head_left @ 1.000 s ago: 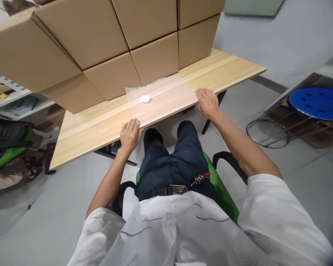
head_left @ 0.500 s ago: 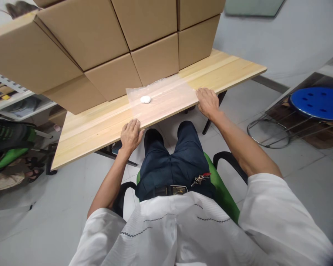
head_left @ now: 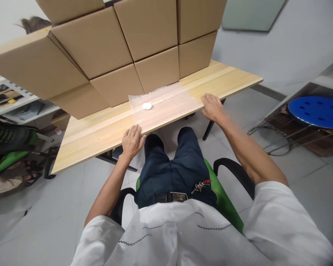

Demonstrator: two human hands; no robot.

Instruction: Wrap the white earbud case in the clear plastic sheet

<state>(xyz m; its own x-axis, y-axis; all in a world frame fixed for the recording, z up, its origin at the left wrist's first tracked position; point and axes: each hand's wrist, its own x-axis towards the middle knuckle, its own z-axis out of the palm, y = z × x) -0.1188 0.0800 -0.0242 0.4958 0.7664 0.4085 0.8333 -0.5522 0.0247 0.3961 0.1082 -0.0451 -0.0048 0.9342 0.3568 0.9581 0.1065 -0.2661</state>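
On the wooden table (head_left: 94,133) lies a thin translucent sheet (head_left: 169,105), its far edge close to the boxes. A small white rounded object (head_left: 147,106) rests on the sheet's left part; its kind I cannot make out. My left hand (head_left: 132,141) lies on the table's front edge by the sheet's near left corner, fingers stretched forward and thumb apart. At the sheet's right end, my right hand (head_left: 212,107) rests on the same edge with fingers extended. Neither hand holds anything that I can see.
Stacked cardboard boxes (head_left: 157,68) stand along the table's back. A blue round stool (head_left: 318,111) is at the right, beside a low shelf. At the left are a green and black chair (head_left: 11,144) and a person's sandalled foot (head_left: 32,179). I sit on a green chair (head_left: 224,203).
The view has tilted up slightly, so the table and boxes sit lower in it. My right hand has shifted a little to the right along the edge. The white object stays on the sheet.
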